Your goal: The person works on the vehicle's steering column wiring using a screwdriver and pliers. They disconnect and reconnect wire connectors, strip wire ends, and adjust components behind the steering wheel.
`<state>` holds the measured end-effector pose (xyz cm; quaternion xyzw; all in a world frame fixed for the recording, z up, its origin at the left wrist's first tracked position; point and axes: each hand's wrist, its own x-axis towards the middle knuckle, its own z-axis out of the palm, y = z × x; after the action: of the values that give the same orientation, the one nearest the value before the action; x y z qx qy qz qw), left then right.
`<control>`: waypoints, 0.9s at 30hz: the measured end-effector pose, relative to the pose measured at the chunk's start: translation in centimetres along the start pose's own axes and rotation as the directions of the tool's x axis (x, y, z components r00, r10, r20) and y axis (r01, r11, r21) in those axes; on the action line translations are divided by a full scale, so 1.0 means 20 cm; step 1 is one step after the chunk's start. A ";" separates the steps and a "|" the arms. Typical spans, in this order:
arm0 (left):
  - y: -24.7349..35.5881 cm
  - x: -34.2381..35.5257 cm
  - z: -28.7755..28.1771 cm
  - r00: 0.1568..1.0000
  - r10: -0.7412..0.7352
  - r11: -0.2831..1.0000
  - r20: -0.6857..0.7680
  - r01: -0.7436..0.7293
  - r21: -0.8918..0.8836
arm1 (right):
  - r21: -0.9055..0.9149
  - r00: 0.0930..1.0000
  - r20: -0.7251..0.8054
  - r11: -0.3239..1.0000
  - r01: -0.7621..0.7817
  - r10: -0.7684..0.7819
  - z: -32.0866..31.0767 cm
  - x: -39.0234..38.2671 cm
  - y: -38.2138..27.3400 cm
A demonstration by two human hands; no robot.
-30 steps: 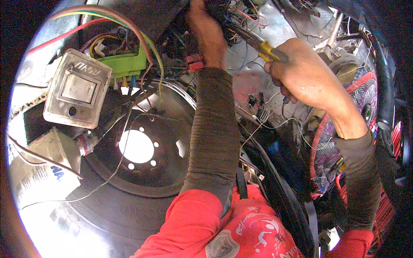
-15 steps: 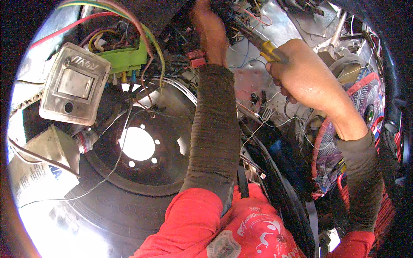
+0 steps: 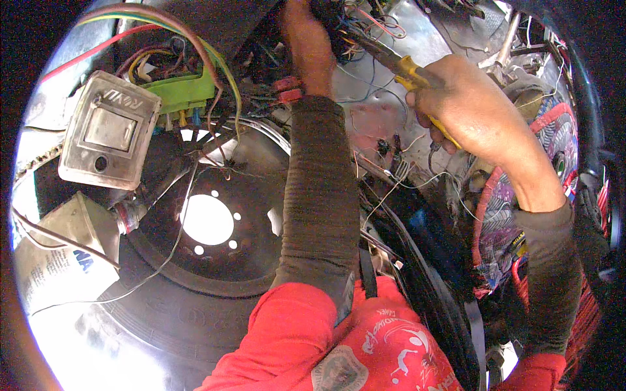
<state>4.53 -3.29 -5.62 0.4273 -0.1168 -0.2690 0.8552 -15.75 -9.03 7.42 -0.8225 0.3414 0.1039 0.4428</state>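
My right hand (image 3: pixel 471 107) is closed round pliers with yellow-and-dark handles (image 3: pixel 409 70). Their dark metal jaws (image 3: pixel 380 55) point up and left, close to a bundle of thin wires (image 3: pixel 349 40); whether they grip a wire is unclear. One yellow handle shows below my curled fingers. My left hand (image 3: pixel 308 42) reaches up to the top edge, beside the same wires. Its fingers are out of sight, so what they hold does not show. Red connector blocks (image 3: pixel 288 90) sit beside my left wrist.
At left hang a grimy switch box (image 3: pixel 109 130) and a green terminal block (image 3: pixel 186 91) with coloured wires. A pale plastic container (image 3: pixel 68 257) lies below them, near a large tyre and wheel (image 3: pixel 163 287). Patterned fabric with red edging (image 3: pixel 508 202) lies at right.
The pliers have turned slightly in my right hand, and a second yellow handle now shows below the fingers. The whole view has shifted a little; my left hand stays at the top.
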 end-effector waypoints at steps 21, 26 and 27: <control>-0.02 -0.21 -0.32 0.980 0.167 0.765 0.112 -0.200 0.612 | 0.029 0.985 0.171 0.999 -0.033 0.028 -0.19 0.11 -0.04; 0.01 -0.16 -0.30 0.995 0.093 0.848 0.036 -0.098 0.520 | -0.009 0.993 0.122 1.000 -0.007 0.008 -0.18 0.11 -0.02; 0.01 -0.16 -0.30 0.997 0.072 0.881 0.019 -0.073 0.468 | -0.023 0.995 0.097 0.999 0.041 -0.038 -0.18 0.10 -0.02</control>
<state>4.42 2.58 -9.03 0.6163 -0.1947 -0.2008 0.7361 -14.47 -12.71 8.75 -0.8286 0.3020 0.1390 0.4504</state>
